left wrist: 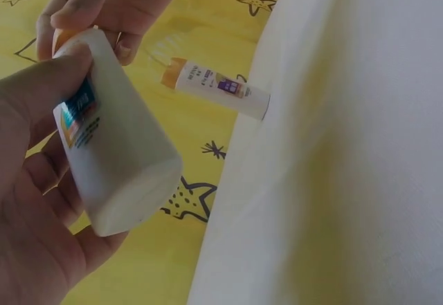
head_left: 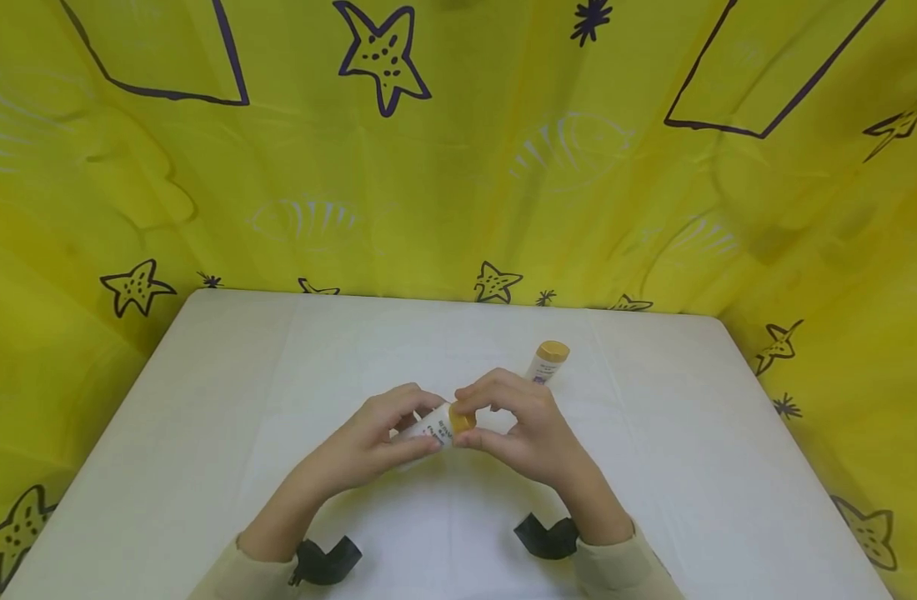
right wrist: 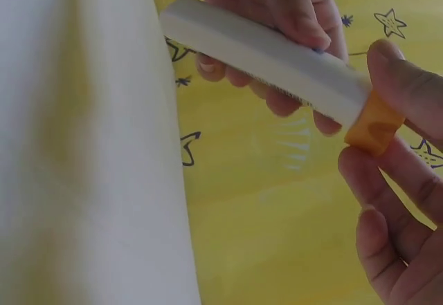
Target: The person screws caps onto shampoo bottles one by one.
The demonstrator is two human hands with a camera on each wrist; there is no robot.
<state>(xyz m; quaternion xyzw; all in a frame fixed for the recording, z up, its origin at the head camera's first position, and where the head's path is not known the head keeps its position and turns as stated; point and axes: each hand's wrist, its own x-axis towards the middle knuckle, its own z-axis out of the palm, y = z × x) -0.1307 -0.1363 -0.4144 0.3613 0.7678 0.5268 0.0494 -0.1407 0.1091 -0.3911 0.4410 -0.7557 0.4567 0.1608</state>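
Note:
A white bottle [head_left: 431, 425] with a gold-orange cap [right wrist: 377, 124] is held tilted above the table between both hands. My left hand [head_left: 383, 432] grips its body, thumb along the labelled side. With thumb and fingers, my right hand [head_left: 520, 425] pinches the cap, which sits on the bottle's end. In the left wrist view the bottle's base faces the camera, and part of a teal label shows. A second white bottle [left wrist: 223, 90] with a gold-orange cap and a purple label mark stands upright on the table, beyond my right hand.
The table [head_left: 278, 350] has a white cover. Behind it and at both sides hangs a yellow curtain [head_left: 443, 183] printed with starfish and fish. A black wrist mount [head_left: 328, 561] is at the left cuff, and another black mount [head_left: 546, 536] at the right.

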